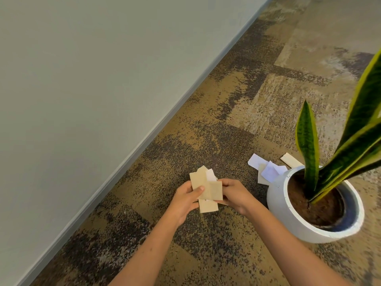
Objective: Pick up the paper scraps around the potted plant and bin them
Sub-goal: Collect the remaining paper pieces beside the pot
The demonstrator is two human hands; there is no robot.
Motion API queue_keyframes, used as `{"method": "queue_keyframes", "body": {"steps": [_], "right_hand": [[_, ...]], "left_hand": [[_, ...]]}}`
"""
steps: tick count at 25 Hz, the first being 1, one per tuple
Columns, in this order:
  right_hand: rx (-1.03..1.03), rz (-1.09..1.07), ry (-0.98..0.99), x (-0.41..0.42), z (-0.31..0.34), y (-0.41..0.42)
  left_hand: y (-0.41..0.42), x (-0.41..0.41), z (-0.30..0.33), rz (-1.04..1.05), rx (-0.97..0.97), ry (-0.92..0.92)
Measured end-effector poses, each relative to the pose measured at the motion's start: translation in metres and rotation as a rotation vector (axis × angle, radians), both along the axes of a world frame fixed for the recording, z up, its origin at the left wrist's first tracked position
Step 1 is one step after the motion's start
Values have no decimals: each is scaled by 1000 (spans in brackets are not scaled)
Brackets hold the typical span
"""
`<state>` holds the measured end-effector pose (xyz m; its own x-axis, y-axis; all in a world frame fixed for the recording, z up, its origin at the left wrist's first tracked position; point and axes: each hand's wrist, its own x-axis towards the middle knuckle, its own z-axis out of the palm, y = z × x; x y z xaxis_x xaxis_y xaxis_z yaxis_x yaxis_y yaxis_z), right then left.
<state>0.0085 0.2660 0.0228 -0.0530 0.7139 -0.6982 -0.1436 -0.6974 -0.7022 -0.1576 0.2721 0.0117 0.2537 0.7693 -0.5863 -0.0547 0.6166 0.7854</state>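
Observation:
A small stack of tan and white paper scraps is held above the carpet between both hands. My left hand grips its left side with the thumb on top, and my right hand grips its right side. More scraps lie on the carpet beside the pot: a loose pile of white and tan pieces and one tan strip behind the rim. The potted plant is a white round pot with dark soil and long green, yellow-edged leaves, to the right of my hands. No bin is in view.
A pale wall with a grey skirting board runs diagonally along the left. Patterned brown and tan carpet covers the floor. The plant's tall leaves lean out over the right side.

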Motion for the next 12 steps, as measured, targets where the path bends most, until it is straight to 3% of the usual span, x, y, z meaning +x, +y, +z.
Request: {"method": "queue_keyframes", "body": {"steps": [2,7,12], "right_hand": [[15,51,-66,3,-8,-2],[182,422,-865,24,-39,-11],[234,763,-1115,30,-64,-28]], "left_hand": [[-2,-6,-5,32,17,75],[-6,-33,-25,153,-62,304],[-13,-52,-46,206,-246,382]]}}
